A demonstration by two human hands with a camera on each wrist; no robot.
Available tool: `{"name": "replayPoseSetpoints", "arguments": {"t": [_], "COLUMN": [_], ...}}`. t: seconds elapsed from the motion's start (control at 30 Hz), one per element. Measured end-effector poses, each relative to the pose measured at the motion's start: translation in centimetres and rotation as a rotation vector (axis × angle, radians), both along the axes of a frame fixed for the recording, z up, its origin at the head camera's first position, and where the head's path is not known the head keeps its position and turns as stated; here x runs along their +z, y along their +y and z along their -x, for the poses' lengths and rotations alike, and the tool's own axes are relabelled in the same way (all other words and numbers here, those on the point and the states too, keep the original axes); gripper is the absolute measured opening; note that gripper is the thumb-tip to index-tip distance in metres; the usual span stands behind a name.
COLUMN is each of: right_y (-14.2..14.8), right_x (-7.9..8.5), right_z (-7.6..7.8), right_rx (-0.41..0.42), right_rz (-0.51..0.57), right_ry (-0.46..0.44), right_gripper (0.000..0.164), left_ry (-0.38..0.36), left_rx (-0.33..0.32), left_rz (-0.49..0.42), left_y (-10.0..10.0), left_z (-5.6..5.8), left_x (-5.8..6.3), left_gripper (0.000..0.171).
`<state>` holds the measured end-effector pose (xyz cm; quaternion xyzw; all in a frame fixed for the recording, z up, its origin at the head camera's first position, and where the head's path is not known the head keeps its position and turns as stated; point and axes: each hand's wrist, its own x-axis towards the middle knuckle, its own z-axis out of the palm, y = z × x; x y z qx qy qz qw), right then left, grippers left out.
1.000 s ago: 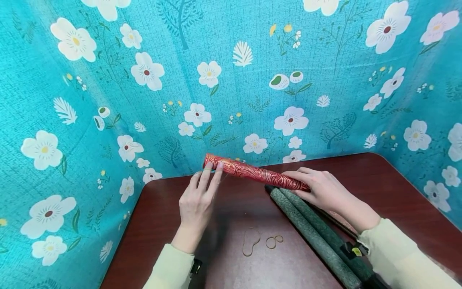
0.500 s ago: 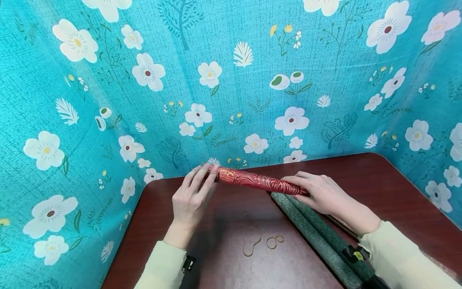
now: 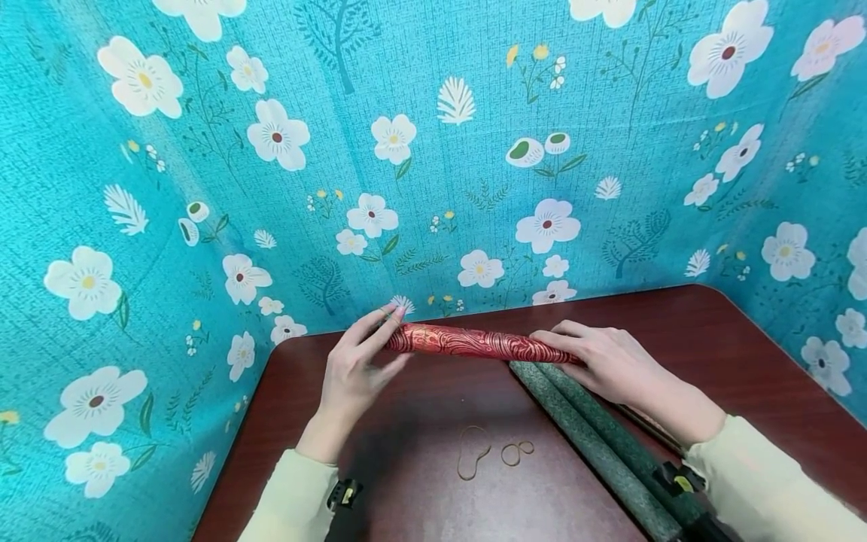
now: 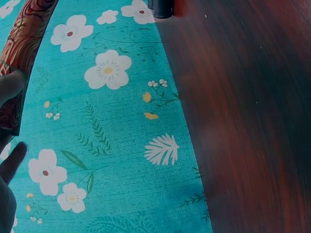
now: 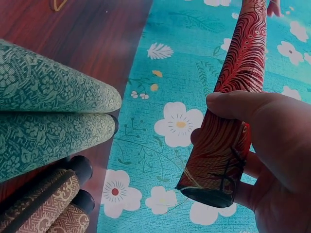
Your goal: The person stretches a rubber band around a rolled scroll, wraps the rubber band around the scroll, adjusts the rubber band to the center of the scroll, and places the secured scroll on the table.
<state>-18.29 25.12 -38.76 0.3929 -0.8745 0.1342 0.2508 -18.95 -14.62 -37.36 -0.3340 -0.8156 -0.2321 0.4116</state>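
A red-and-gold patterned roll [image 3: 467, 342] is held up nearly level over the back of the table. My right hand [image 3: 609, 361] grips its right end, the thumb [image 5: 226, 104] across the near face and fingers behind, as the right wrist view shows. Thin tan strands [image 5: 187, 177] lie at that dark end. My left hand [image 3: 355, 369] is at the roll's left end, index finger at the top edge and thumb below. In the left wrist view one finger [image 4: 10, 86] overlaps the roll near its end, while much of this hand is out of frame.
Two green patterned rolls [image 3: 582, 429] lie side by side below my right forearm. Brown patterned rolls [image 5: 46, 201] with black ends lie beside them. Loose rubber bands [image 3: 473, 454] sit mid-table. A turquoise floral cloth [image 3: 460, 150] hangs behind the dark wooden table [image 3: 433, 504].
The roll's left end has come down, so it now lies more level. My left hand has lowered slightly and turned, its thumb now showing beneath the roll. The right hand keeps its grip.
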Motion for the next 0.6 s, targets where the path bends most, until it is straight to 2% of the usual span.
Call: {"name": "replayPoseSetpoints", "arguments": {"t": [0.23,0.43,0.53,0.6], "right_y": [0.2,0.2,0.0,-0.1], "right_x": [0.4,0.5,0.4,0.4], "right_z": [-0.3,-0.2,-0.2,-0.2], "right_rx": [0.018,0.035,0.035,0.036], "right_rz": [-0.023,-0.052,-0.062,-0.079], "right_ry": [0.033,0.089,0.119,0.152], "right_gripper": [0.066,0.072,0.072,0.070], "left_ry": [-0.173,-0.458,-0.591,-0.646], "left_rx": [-0.081,-0.102,-0.133,-0.140], "left_rz": [0.028,0.104,0.087,0.070], "left_y": [-0.3,-0.6,-0.8,-0.9], "left_z": [-0.3,-0.6,-0.5,-0.5], "left_x": [0.6,1.9,2.5,3.0], "left_gripper": [0.076,0.066,0.055,0.050]}}
